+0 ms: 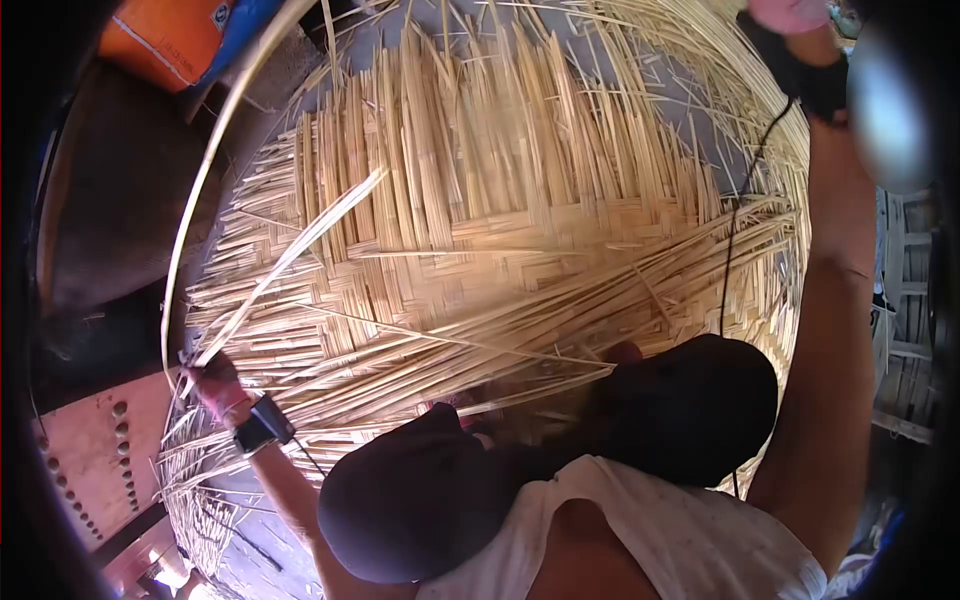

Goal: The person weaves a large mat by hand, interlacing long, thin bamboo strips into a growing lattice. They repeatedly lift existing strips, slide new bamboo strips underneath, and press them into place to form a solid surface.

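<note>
At the left edge of the woven mat, my left hand (pixel 218 388) is closed round split cane strips (pixel 290 262), which look like bamboo or reed. One short pale strip points up and right over the mat; a long curved strip (pixel 207 165) bends up toward the top edge. My right hand (pixel 795 15) is raised at the top right corner, cut off by the frame, its fingers out of sight. Between my hands lies the woven cane mat (pixel 570 225), with loose strip ends fanning out at its far side. A bundle of loose strips (pixel 520 322) crosses its near part.
My knees (pixel 425 495) in dark cloth are at the mat's near edge. A black cord (pixel 730 260) hangs from my right wrist band (pixel 800 75). An orange container (pixel 165 40) stands at upper left, above a dark rounded object (pixel 125 185). Grey floor (pixel 265 545) shows at lower left.
</note>
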`<state>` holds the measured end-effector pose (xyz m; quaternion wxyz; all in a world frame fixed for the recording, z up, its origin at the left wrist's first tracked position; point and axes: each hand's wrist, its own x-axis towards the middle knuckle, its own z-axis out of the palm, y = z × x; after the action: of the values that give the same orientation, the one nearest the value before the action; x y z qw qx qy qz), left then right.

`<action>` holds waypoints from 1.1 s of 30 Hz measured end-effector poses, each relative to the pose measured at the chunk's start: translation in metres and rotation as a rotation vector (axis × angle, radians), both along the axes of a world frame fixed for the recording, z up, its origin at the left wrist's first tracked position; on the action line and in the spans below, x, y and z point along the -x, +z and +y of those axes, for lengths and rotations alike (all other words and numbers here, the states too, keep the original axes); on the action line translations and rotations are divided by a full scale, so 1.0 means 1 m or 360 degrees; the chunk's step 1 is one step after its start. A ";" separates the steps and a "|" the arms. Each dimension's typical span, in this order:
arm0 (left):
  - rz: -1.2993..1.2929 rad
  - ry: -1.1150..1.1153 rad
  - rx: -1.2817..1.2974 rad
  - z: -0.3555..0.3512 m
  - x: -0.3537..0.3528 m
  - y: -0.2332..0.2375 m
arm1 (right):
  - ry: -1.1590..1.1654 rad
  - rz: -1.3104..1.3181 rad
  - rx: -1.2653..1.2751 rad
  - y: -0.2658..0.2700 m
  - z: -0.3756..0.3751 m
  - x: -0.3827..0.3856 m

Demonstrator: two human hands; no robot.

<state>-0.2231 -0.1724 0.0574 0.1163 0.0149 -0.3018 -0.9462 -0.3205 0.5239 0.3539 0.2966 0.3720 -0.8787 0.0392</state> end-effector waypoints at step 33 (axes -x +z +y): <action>-0.0674 -0.1264 0.0734 0.400 -0.050 0.000 | 0.0065 -0.1161 0.0863 -0.300 -0.087 -0.113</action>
<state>-0.1734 0.2275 0.0571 -0.3160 0.0644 -0.5021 -0.8024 -0.2078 0.4370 0.0535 0.0536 0.2598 -0.8762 0.4023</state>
